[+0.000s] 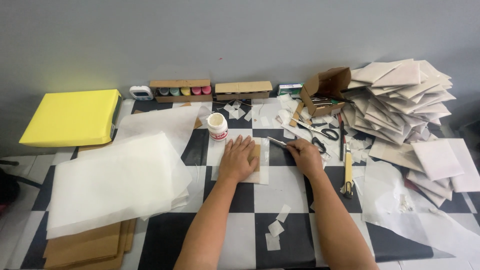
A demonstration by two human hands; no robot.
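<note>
My left hand [238, 159] lies flat, fingers spread, pressing on a small brown cardboard piece [256, 156] that rests on a white tissue sheet [263, 172] on the checkered tabletop. My right hand [305, 156] sits just to the right of it, fingers closed on a thin metal blade tool [276, 142] whose tip points left toward the cardboard's upper edge. A small open glue jar [217, 126] with a red label stands just behind my left hand.
A stack of white tissue sheets [117, 182] over brown cardboard [87, 246] lies at the left, with a yellow pack [72, 117] behind it. Scissors [320, 132], a yellow utility knife [348, 172], an open cardboard box [325, 90] and a heap of wrapped squares [405, 97] fill the right.
</note>
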